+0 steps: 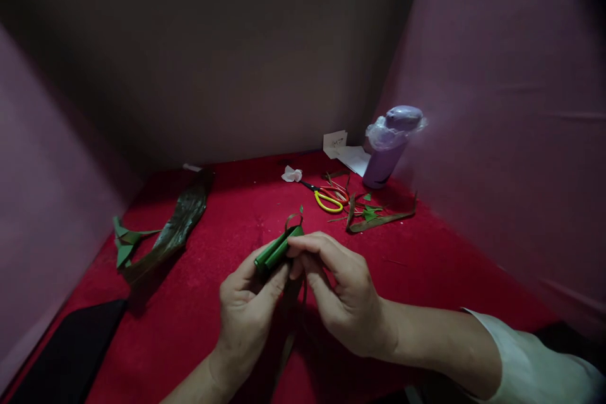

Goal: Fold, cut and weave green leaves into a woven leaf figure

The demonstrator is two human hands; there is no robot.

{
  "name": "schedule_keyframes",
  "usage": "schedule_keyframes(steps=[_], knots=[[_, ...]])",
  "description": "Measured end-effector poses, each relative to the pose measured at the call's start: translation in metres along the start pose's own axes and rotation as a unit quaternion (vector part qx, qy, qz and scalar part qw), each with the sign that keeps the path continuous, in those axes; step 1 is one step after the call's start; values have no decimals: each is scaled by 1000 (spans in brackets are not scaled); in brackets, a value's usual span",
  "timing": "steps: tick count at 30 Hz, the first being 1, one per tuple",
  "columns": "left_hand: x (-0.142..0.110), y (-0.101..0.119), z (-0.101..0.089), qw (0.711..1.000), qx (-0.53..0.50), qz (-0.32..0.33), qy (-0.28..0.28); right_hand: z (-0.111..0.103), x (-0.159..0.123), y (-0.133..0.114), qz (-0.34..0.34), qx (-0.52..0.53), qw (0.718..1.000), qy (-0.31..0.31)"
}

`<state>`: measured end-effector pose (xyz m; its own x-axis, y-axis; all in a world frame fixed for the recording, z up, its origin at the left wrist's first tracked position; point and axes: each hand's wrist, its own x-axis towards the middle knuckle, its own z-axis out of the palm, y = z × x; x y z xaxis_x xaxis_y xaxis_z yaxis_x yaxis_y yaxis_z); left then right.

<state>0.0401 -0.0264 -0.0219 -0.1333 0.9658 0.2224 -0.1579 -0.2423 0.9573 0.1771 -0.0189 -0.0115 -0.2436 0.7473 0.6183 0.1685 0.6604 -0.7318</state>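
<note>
Between my two hands, near the middle of the head view, is a rolled green leaf point(278, 249) with two tube-like rolls side by side. My left hand point(253, 303) grips it from the left and below, thumb on the near side. The fingers of my right hand point(343, 287) pinch its right end; some fingertips are hidden behind it. A thin brown strip curls up past the far end of the roll. Another dark strip point(290, 344) hangs down between my wrists.
Beyond my hands lie scissors point(329, 199) with red and yellow handles, leaf scraps point(374, 218) and a crumpled tissue point(291, 174). A purple bottle point(386, 158) and white cards point(353, 158) stand at the back right. At left are a long dark leaf point(182, 218), folded green pieces point(125, 241) and a black flat object point(71, 350).
</note>
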Motion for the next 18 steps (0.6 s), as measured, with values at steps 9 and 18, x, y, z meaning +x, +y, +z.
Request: schedule_keyframes(steps=[9, 18], knots=[[4, -11, -7, 994, -58, -92, 30, -21, 9, -17, 6, 6, 998, 55], [4, -13, -11, 994, -74, -84, -2, -22, 35, 6, 254, 274, 926, -59]])
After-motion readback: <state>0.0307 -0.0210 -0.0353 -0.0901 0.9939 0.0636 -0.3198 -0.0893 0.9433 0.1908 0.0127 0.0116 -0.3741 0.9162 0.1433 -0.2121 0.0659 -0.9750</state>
